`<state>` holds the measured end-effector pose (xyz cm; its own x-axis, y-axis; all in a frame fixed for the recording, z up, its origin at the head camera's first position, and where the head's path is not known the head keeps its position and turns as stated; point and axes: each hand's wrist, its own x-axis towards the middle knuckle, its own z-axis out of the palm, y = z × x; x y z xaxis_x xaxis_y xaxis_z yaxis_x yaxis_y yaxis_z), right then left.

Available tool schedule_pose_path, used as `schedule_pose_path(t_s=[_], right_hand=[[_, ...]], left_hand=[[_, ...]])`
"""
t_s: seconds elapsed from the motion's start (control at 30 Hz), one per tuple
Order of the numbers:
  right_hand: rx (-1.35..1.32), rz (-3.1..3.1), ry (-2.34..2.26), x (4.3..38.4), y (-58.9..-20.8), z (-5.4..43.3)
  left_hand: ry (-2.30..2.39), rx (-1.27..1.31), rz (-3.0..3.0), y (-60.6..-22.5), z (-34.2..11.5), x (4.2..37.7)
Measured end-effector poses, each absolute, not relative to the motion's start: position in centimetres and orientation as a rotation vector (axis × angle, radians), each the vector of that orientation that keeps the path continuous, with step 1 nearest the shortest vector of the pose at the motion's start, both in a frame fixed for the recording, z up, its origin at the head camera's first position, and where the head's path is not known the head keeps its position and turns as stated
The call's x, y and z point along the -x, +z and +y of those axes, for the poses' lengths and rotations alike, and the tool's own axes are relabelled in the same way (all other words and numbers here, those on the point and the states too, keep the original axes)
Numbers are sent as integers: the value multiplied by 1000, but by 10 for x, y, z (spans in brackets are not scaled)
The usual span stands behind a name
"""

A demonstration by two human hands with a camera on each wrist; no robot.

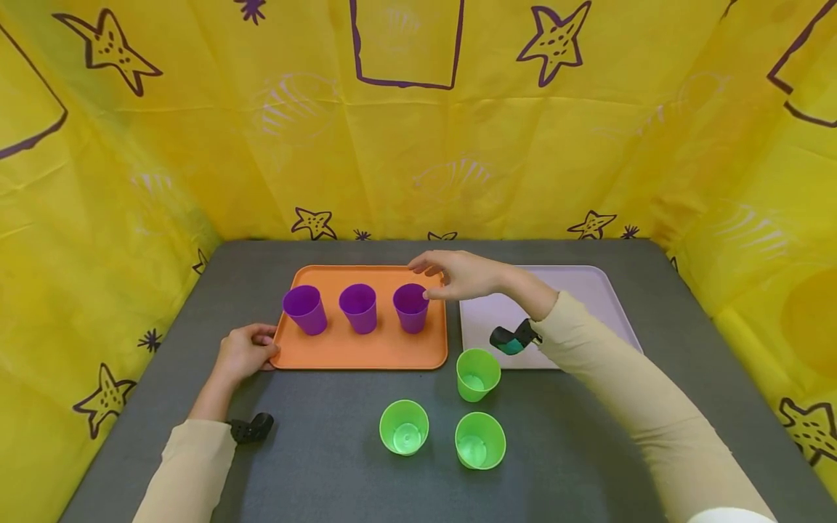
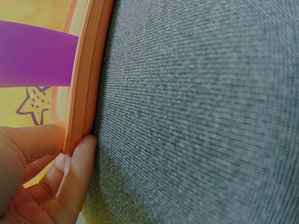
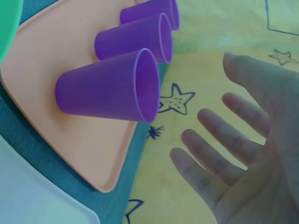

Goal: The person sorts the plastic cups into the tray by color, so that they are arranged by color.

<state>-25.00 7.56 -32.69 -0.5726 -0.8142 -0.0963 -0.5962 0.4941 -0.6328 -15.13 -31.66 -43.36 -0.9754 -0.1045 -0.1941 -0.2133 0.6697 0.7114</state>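
Three purple cups stand upright in a row on an orange tray (image 1: 360,356): a left cup (image 1: 306,311), a middle cup (image 1: 359,310) and a right cup (image 1: 410,309). My left hand (image 1: 245,354) pinches the tray's left rim; in the left wrist view the thumb (image 2: 39,142) lies on one side of the rim and fingers on the other. Beside and above the right cup, my right hand (image 1: 466,275) is held with fingers spread and nothing in it. In the right wrist view its fingertips are apart from the nearest purple cup (image 3: 105,88).
A pale lilac tray (image 1: 588,290) lies to the right, partly hidden under the right forearm. Three green cups stand on the grey table (image 1: 314,436): one (image 1: 478,375) by the lilac tray's corner, two (image 1: 404,428) (image 1: 480,441) nearer the front. Yellow patterned cloth (image 1: 392,160) surrounds the table.
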Motion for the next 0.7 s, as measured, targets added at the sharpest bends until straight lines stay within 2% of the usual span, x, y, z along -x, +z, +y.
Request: schedule_pose_path(t_s=[0.3, 0.7], right_hand=[[1212, 2444, -961, 239, -324, 108], [992, 2636, -1131, 224, -339, 166]], left_hand=[[1190, 268, 2747, -434, -316, 151], [1185, 265, 2751, -435, -316, 152]])
